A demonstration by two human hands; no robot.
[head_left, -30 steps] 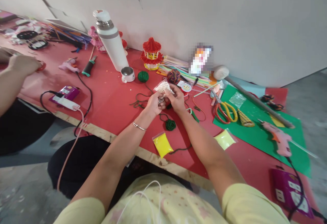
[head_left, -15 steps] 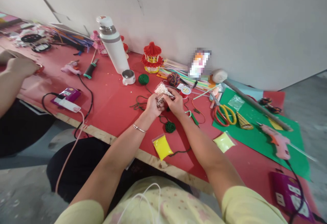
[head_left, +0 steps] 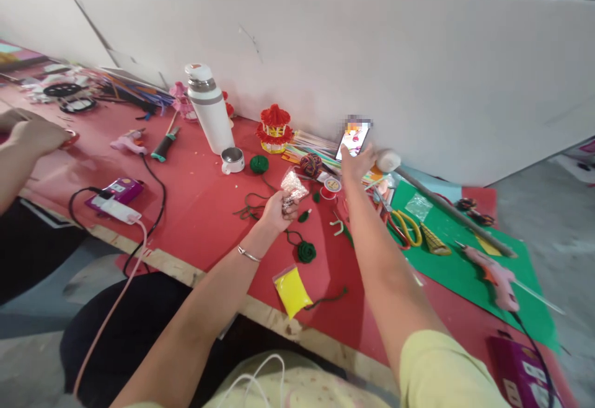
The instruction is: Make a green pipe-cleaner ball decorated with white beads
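Note:
My left hand (head_left: 279,211) is closed around a small clear bag of pearly beads (head_left: 294,185) above the red table. Further back, my right hand (head_left: 357,163) reaches to a lit phone (head_left: 353,138) that leans against the wall; its fingers are spread at the screen, with nothing held. Green yarn (head_left: 305,251) lies curled in front of my left hand, and a ball of dark green yarn (head_left: 259,164) is behind it. A red thread spool (head_left: 331,188) stands between my hands. Nearer the table edge is a yellow packet (head_left: 292,291).
A white flask (head_left: 210,116), a steel-lined cup (head_left: 232,160) and a red-yellow lantern-like craft (head_left: 275,129) stand at the back. Scissors (head_left: 409,228) and a pink glue gun (head_left: 495,278) lie right. Another person's hands (head_left: 37,130) work at far left.
My right hand has let go of the bead bag and moved up and right to the phone. My left hand still holds the bag. The camera view has shifted slightly.

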